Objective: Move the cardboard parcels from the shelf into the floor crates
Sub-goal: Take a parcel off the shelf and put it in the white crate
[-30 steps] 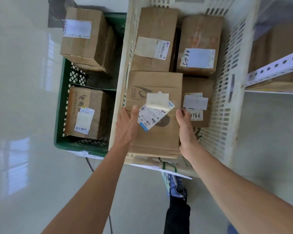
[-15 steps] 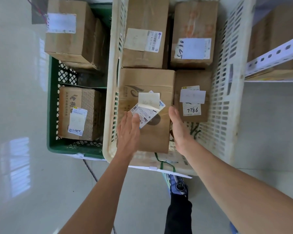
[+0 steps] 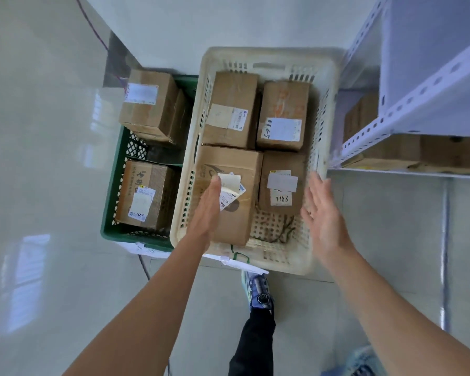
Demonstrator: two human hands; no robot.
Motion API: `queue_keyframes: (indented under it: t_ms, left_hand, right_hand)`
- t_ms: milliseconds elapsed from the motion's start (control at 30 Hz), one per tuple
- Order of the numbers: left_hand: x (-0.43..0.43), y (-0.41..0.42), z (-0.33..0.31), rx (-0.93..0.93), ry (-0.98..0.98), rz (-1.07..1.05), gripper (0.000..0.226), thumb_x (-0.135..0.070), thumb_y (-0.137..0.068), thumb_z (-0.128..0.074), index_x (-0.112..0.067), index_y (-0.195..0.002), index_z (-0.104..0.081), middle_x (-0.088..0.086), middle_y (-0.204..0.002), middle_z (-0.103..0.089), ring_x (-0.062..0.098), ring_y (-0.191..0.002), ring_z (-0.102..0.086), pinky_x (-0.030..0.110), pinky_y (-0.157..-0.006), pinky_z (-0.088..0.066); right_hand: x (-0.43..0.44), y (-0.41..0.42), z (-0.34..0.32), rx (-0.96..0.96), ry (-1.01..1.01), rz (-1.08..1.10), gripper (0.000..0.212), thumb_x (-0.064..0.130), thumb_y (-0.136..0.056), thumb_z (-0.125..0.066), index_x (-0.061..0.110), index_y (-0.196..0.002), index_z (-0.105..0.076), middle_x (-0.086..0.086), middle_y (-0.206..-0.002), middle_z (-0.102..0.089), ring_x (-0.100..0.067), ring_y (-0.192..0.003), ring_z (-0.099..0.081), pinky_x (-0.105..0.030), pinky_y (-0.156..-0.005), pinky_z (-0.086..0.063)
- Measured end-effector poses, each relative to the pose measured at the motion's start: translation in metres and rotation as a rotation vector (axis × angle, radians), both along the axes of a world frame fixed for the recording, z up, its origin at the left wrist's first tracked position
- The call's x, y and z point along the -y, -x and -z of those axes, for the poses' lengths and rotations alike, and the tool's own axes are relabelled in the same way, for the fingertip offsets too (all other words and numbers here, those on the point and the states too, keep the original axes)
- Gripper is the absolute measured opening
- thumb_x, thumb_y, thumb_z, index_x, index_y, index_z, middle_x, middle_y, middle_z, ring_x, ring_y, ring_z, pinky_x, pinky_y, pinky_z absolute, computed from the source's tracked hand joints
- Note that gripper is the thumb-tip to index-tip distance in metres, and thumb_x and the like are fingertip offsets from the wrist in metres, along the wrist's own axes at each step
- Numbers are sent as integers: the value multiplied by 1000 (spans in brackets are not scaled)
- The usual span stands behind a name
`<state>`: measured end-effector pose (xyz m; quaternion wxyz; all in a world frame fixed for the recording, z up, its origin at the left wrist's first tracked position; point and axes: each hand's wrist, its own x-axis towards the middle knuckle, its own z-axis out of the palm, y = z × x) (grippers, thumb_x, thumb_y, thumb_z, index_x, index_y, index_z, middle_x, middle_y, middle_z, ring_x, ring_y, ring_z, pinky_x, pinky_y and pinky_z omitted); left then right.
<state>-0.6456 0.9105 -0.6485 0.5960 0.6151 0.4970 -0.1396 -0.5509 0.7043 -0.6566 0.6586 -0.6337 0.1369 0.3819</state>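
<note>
A cream plastic crate [image 3: 320, 120] on the floor holds several cardboard parcels. The nearest, a long brown parcel [image 3: 236, 223] with loose white labels, lies at the crate's front left. My left hand [image 3: 205, 213] hovers over its left edge with straight fingers and holds nothing. My right hand [image 3: 322, 215] is open above the crate's right front corner, away from the parcel. Beside the long parcel lies a smaller parcel [image 3: 282, 183] marked 7786. To the left, a green crate [image 3: 111, 213] holds two parcels [image 3: 144, 194]. More parcels [image 3: 391, 153] sit on the white shelf [image 3: 407, 104] at right.
Pale tiled floor surrounds both crates. A thin cable [image 3: 92, 25] runs along the floor at the back left. My leg and shoe [image 3: 258, 297] stand just in front of the cream crate. White paper [image 3: 220, 257] sticks out under the crates' front edges.
Both hands let go of the long parcel, which now lies in the cream crate. My right hand has swung out to the right, and the view has pulled back from the crates.
</note>
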Motion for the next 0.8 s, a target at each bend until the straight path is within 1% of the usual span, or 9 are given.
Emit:
queue_keyframes:
  t_ms: [100,133,200,233,367,500,667,733,800]
  left_hand:
    - [45,-14,-73,115,57,-41,72,-75,-107,-23,-35,-162,-46,1,-165,-49,19,-146,-52,60,-129,-27]
    - [62,-17,-99,155,53,-22,68,-75,-107,-22,-42,-162,-44,-7,-167,-48,15,-150,-48,56,-128,-32]
    - [97,-22,-148,243,48,23,62,-79,-103,-23,-54,-151,-52,-29,-140,-64,-8,-132,-57,41,-119,-42]
    - [116,-22,-172,275,40,31,66,-81,-100,-24,-51,-152,-51,-33,-131,-64,-12,-124,-57,39,-116,-42]
    - [190,-25,-249,354,28,57,82,-76,-102,-21,-29,-168,-35,-4,-172,-39,14,-155,-39,52,-127,-32]
    - [268,-24,-311,425,18,101,93,-87,-97,-23,-27,-166,-37,-8,-169,-41,8,-146,-44,46,-119,-38]
    - [360,-32,-364,488,64,123,77,-72,-103,-20,-30,-163,-43,-8,-166,-45,14,-153,-41,56,-128,-31]
    - [396,-39,-381,477,77,129,74,-67,-108,-20,-26,-167,-38,-7,-170,-42,11,-148,-43,55,-128,-31]
    - [429,-43,-393,490,99,138,70,-63,-110,-22,-27,-168,-35,-8,-169,-42,10,-142,-46,56,-127,-32]
  right_hand:
    - [45,-3,-65,66,-30,13,77,72,-96,-30,39,-165,-27,26,-169,-28,3,-155,-27,-34,-128,-20]
    - [62,-3,-87,85,-32,23,78,73,-95,-31,40,-165,-28,27,-168,-30,4,-154,-28,-33,-126,-22]
    - [99,-4,-131,127,-33,47,81,75,-92,-33,39,-165,-28,26,-169,-30,4,-153,-30,-33,-126,-23]
    - [118,-3,-153,142,-35,61,83,76,-91,-33,38,-165,-27,24,-170,-28,3,-154,-30,-34,-127,-22]
    - [196,-2,-232,205,-66,120,96,87,-82,-38,41,-165,-25,25,-168,-27,1,-154,-28,-34,-127,-21]
    - [284,1,-294,291,-84,168,76,72,-95,-28,40,-165,-25,30,-163,-29,1,-154,-28,-38,-129,-19]
    - [394,10,-356,335,-97,227,75,78,-96,-31,44,-163,-26,31,-162,-32,5,-153,-30,-34,-127,-21]
    - [435,13,-377,342,-103,251,84,88,-91,-36,45,-163,-27,37,-156,-36,11,-148,-34,-31,-126,-23]
    - [473,16,-393,376,-104,279,104,99,-74,-46,47,-162,-28,42,-152,-39,18,-142,-37,-29,-123,-25]
